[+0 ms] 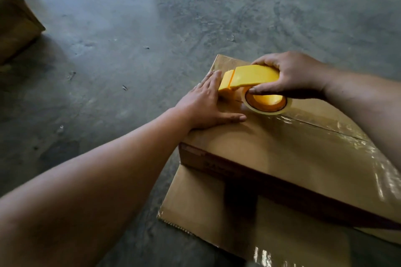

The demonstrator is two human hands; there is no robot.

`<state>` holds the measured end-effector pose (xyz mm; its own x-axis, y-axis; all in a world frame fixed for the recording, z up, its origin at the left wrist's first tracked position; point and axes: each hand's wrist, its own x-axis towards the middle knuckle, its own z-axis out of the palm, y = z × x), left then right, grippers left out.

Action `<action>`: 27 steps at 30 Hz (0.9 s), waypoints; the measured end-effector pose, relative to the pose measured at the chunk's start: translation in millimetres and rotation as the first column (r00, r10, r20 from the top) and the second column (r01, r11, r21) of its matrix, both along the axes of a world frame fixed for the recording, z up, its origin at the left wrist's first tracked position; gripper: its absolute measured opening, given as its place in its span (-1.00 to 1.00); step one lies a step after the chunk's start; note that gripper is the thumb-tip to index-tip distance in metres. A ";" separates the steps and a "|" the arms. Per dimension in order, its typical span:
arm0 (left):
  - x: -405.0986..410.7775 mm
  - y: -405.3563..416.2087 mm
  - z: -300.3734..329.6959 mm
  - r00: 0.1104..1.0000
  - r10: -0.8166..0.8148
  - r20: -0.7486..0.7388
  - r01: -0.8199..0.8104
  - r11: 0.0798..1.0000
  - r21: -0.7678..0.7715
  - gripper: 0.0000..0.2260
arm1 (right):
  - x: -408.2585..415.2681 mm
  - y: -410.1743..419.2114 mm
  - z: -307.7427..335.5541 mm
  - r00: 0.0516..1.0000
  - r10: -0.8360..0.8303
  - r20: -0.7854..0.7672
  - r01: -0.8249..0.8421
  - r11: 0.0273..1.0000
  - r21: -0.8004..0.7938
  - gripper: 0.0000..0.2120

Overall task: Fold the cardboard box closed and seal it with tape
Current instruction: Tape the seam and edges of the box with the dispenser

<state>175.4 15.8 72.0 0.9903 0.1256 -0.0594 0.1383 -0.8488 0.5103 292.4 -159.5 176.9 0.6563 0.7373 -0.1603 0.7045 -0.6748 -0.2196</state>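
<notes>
On the concrete floor (130, 28), the cardboard box (271, 147) sits closed. My left hand (206, 104) lies flat and open, pinning the flaps, while my right hand (290, 76) grips the yellow tape dispenser (249, 78) near the far-left edge, probably finishing the seam strip.

Head-worn view, forward and steeply down, close over box top (271, 143)
</notes>
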 end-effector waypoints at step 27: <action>25.2 -101.1 4.1 0.966 -0.197 -0.169 0.251 0.876 0.412 0.12 | 12.1 -155.3 -2.5 0.994 -0.101 -0.031 0.102 0.994 0.041 -0.20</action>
